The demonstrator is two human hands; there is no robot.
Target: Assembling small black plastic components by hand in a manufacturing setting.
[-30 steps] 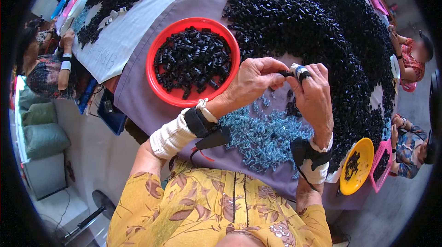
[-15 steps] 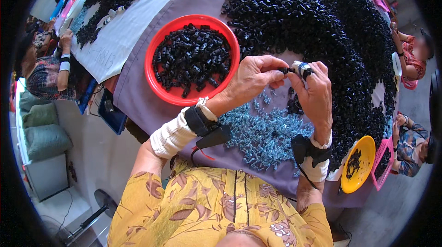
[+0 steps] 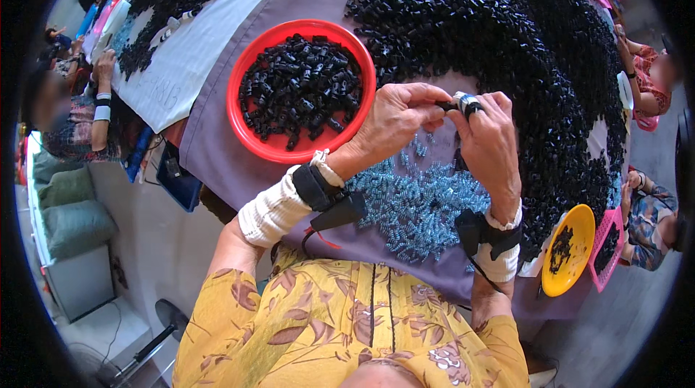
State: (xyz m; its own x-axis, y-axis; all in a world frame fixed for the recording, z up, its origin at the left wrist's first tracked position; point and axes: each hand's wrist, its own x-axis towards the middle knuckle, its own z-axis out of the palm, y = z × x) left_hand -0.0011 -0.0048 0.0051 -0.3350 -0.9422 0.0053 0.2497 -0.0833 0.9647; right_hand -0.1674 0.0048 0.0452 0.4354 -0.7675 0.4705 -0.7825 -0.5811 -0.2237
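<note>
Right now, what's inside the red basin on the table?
The red basin holds a heap of small black parts, with some bare red showing at its near side. Whatever lies beneath the heap is covered, so I can't tell.

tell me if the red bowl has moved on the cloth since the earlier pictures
No, the red bowl sits in the same place against the purple cloth.

Faint handwritten characters [image 3: 161,91] stand on the white table cover [image 3: 210,33], near its lower corner
</note>
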